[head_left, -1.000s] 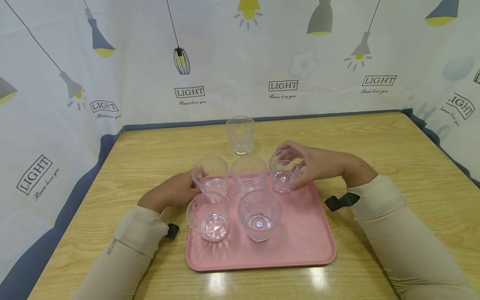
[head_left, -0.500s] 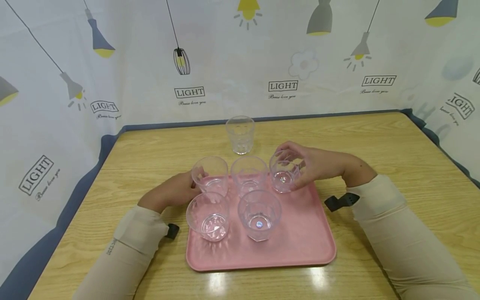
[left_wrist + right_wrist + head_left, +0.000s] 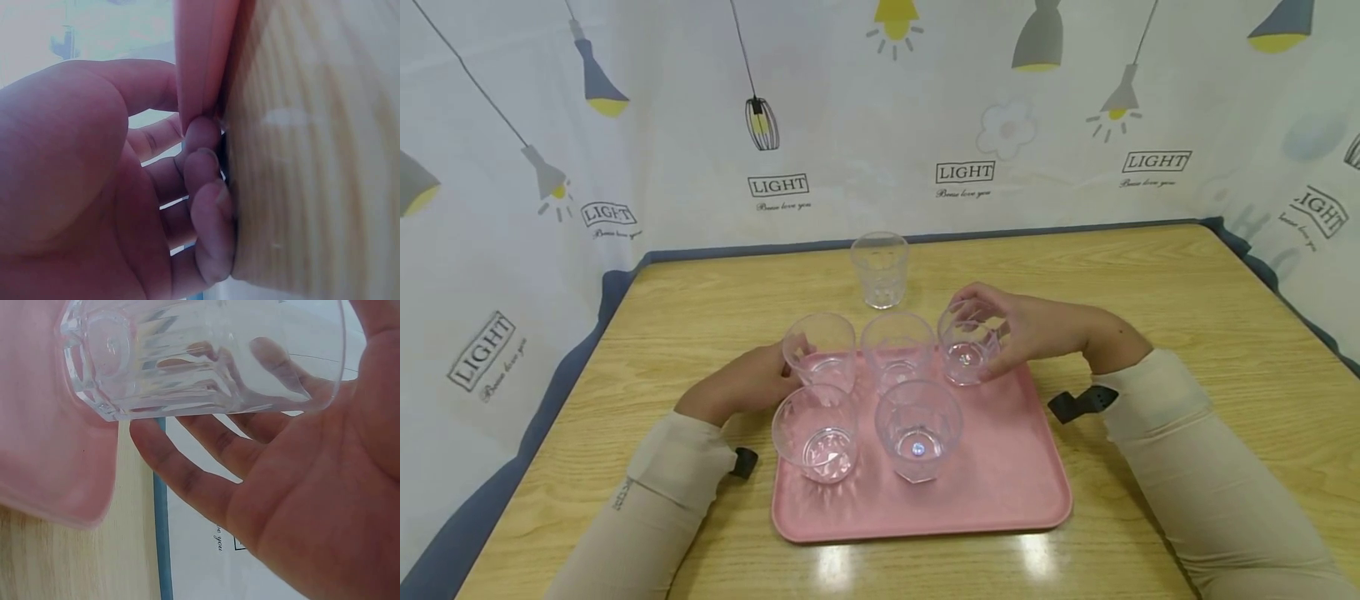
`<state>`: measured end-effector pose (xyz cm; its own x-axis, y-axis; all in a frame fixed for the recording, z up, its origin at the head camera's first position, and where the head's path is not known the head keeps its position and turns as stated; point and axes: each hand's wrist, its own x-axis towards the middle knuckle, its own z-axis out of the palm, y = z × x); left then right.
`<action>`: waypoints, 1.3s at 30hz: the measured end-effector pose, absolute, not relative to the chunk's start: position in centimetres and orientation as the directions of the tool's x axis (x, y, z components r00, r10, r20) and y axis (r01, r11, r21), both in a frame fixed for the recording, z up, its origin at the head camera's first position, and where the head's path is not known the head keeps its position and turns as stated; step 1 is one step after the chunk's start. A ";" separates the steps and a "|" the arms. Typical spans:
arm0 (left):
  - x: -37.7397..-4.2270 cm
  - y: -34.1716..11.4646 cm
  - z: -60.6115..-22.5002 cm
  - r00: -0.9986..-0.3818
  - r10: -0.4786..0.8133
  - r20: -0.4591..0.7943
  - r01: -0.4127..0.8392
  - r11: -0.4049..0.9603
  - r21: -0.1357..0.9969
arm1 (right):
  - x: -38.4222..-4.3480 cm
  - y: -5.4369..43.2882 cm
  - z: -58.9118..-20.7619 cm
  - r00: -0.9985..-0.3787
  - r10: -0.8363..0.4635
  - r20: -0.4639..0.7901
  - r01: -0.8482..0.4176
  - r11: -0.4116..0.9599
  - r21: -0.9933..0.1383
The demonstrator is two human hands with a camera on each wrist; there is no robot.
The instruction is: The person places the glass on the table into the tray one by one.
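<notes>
On the pink tray [image 3: 1000, 492] stand several clear plastic cups, upright, in a back row and a front row. At the tray's back right corner my right hand [image 3: 1033, 325] holds one clear cup [image 3: 964, 357]. Its fingers bend round the far side of that cup [image 3: 187, 362] in the right wrist view. My left hand [image 3: 760, 379] is at the tray's left edge, behind the back-left cup [image 3: 820, 350]. In the left wrist view its thumb lies over the tray rim [image 3: 203, 56] and its curled fingers [image 3: 209, 231] meet the rim near the tabletop.
Another clear cup [image 3: 880, 271] stands upright on the wooden table [image 3: 1150, 283] beyond the tray. Two cups, a left one [image 3: 816, 442] and a right one [image 3: 919, 429], form the front row. A lamp-print cloth [image 3: 880, 125] hangs behind the table.
</notes>
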<state>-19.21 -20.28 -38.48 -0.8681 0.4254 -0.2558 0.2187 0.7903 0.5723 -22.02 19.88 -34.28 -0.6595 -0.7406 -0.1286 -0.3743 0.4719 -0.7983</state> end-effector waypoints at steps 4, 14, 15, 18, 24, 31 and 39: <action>-19.1 -20.3 -38.5 -0.868 0.426 -0.256 0.222 0.793 0.568 | -22.0 19.8 -34.3 -0.656 -0.741 -0.143 -0.366 0.478 -0.799; -19.2 -20.2 -38.4 -0.865 0.439 -0.245 0.242 0.791 0.561 | -21.9 19.8 -34.2 -0.648 -0.747 -0.147 -0.384 0.487 -0.785; -19.2 -20.2 -38.4 -0.865 0.436 -0.248 0.238 0.792 0.562 | -21.9 19.8 -34.1 -0.649 -0.747 -0.144 -0.387 0.487 -0.783; -19.2 -20.3 -38.5 -0.866 0.430 -0.255 0.228 0.794 0.563 | -21.8 19.8 -34.1 -0.651 -0.746 -0.139 -0.396 0.489 -0.777; -19.3 -20.4 -38.6 -0.867 0.431 -0.251 0.235 0.797 0.556 | -21.9 19.8 -34.2 -0.652 -0.746 -0.138 -0.402 0.494 -0.771; -19.4 -20.4 -38.7 -0.866 0.435 -0.246 0.240 0.794 0.559 | -21.9 19.8 -34.2 -0.652 -0.744 -0.146 -0.395 0.498 -0.772; -19.4 -20.5 -38.8 -0.866 0.444 -0.229 0.250 0.781 0.572 | -21.9 19.8 -34.3 -0.656 -0.740 -0.151 -0.385 0.500 -0.776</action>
<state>-19.45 -20.48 -38.84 -0.8662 0.4443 -0.2287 0.2498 0.7814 0.5719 -21.91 19.77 -34.34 -0.6559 -0.7396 -0.1509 -0.3850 0.4998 -0.7759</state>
